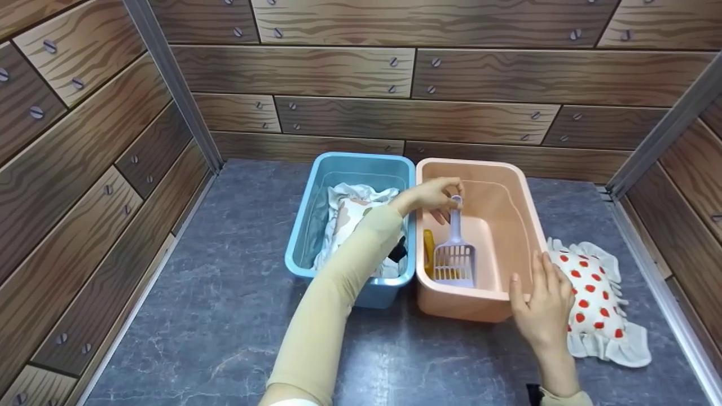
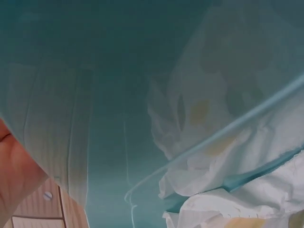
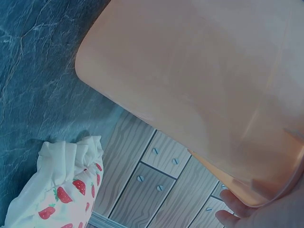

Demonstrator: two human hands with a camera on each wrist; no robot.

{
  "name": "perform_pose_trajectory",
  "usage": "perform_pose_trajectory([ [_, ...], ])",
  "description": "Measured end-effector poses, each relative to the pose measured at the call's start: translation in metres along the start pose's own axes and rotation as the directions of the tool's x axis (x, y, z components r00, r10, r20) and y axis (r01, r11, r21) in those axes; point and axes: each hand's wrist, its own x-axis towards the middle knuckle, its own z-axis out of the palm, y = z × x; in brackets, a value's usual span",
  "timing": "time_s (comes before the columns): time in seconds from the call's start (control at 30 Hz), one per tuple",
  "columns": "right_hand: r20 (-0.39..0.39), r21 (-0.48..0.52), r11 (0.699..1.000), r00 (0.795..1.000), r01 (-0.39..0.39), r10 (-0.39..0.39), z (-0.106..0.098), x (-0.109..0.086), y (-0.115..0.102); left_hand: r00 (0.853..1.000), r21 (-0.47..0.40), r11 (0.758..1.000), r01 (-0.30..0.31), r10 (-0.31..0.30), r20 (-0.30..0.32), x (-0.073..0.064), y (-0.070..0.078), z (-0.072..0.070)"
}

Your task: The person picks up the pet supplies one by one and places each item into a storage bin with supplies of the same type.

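Note:
A lavender slotted scoop [image 1: 455, 259] stands tilted inside the peach bin [image 1: 462, 291], its slotted end down by the near left wall. My left hand [image 1: 433, 197] pinches the top of its handle, reaching across the blue bin [image 1: 304, 197]. In the left wrist view only part of that hand [image 2: 19, 171] shows, beside the blue bin's wall [image 2: 114, 95]; the scoop is out of that view. My right hand [image 1: 542, 304] rests with extended fingers on the peach bin's near right corner. A yellow object [image 1: 428, 251] lies partly hidden behind the scoop.
Inside the blue bin lies a white ruffled cushion [image 1: 350, 217] with coloured patches, partly covered by my left forearm. A strawberry-print cushion [image 1: 592, 293] lies on the dark floor [image 1: 225, 270] right of the peach bin. Wood-patterned walls [image 1: 338, 73] stand behind and at both sides.

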Motion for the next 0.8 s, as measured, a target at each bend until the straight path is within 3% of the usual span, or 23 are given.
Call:
perform_pose_trajectory([
  [0.33, -0.016, 0.002, 1.000, 1.000, 0.008, -0.008, 0.0001, -0.0005, 0.0007, 0.997, 0.124, 0.992, 0.026, -0.034, 0.068, 0.0007, 0.0030, 0.0004],
  [0.6, -0.013, 0.004, 1.000, 1.000, 0.006, -0.006, 0.0002, -0.0005, 0.0001, 0.990, 0.150, 0.987, 0.051, -0.069, 0.119, 0.0014, 0.0044, 0.0009],
  [0.8, 0.000, -0.004, 1.000, 1.000, -0.003, 0.003, -0.0004, 0.0001, 0.0002, 0.994, 0.209, 0.977, 0.041, -0.061, 0.091, 0.0007, 0.0052, 0.0033],
])
